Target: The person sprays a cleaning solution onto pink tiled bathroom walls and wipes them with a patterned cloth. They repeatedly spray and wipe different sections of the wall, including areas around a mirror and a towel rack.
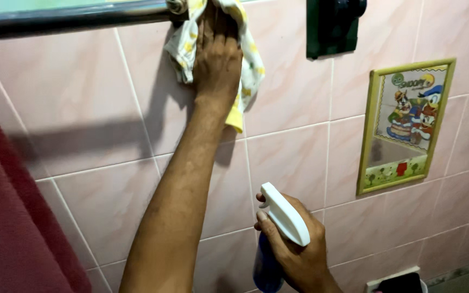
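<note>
A wall of pale pink tiles (99, 92) fills the head view, crossed by thin white grout lines. At 11 o'clock a metal rail (71, 19) runs along the top edge. At 12 o'clock the left hand (217, 57) presses a white and yellow cloth (248, 59) flat against the tile right at the rail's end, its grip spread over the fabric, which hangs out on both sides. At 6 o'clock the right hand (294, 252) holds a blue spray bottle (267, 268) with a white trigger head (284, 214), fingers wrapped round the neck. At 3 o'clock hangs a small framed cartoon mirror (405, 125); above it a dark wall fixture (332, 24). A dark red towel (12, 217) hangs at 8 o'clock.
</note>
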